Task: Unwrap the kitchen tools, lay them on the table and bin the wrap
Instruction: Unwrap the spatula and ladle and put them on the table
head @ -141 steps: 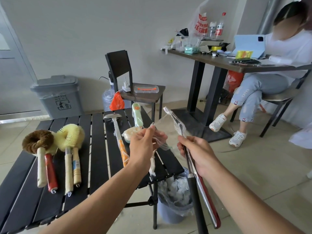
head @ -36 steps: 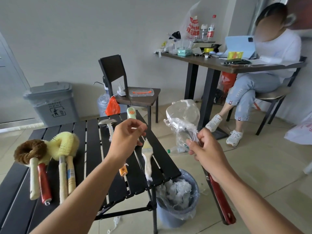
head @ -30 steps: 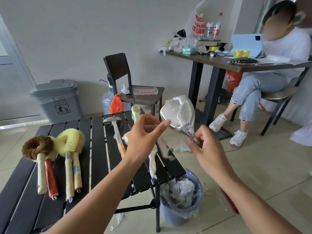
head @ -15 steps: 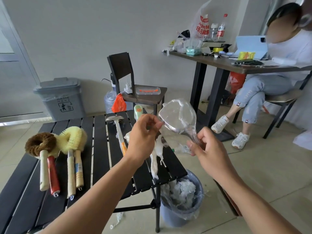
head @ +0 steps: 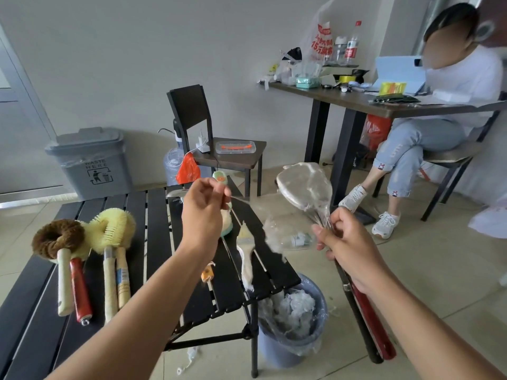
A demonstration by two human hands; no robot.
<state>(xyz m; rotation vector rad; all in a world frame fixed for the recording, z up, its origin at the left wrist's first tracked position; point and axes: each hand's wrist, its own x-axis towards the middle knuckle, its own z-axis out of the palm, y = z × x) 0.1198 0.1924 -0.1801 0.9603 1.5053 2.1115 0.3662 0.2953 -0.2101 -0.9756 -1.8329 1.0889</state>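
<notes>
Item: long-handled kitchen tool (head: 307, 187), flat oval head sheathed in clear wrap (head: 270, 234), red-and-black handle trailing downward; held in the air off the desk's right edge, above the bin (head: 290, 335)
Right hand (head: 345, 242): grip closed around the neck, just below the head
Left hand (head: 203, 212): fingertips pinched on a stretched strand of wrap, drawn taut toward the head
Handling, judged: tool stiff and light; film thin, clingy, easily torn; best held at the bare neck or handle while the film is peeled from its loose edge
Desk (head: 153, 215): 4 brushes (head: 109, 231) at the left, 1 paintbrush (head: 244, 250) near the right edge
</notes>
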